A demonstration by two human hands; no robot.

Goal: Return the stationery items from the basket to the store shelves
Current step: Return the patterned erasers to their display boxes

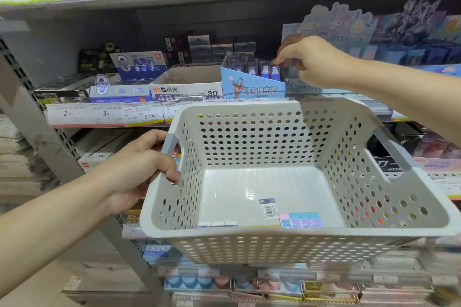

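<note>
Your right hand (303,63) pinches an eraser pack (275,72) upright at the blue display box (252,85), frame centre; your left hand (139,169) grips the basket (287,237), where remaining erasers (300,219) lie below, nearer your right

Single head-worn wide-angle view, no second camera to overlap. Looks forward and slightly down from chest-to-head height, facing the grey metal store shelves (74,147) square-on at arm's reach. The white perforated plastic basket (287,237) sits close under the lens, filling the lower centre, its interior seen from above. Both forearms enter from the bottom-left and right edges. Shelf edges bow from lens distortion; the top and bottom rows are blurred.
</note>
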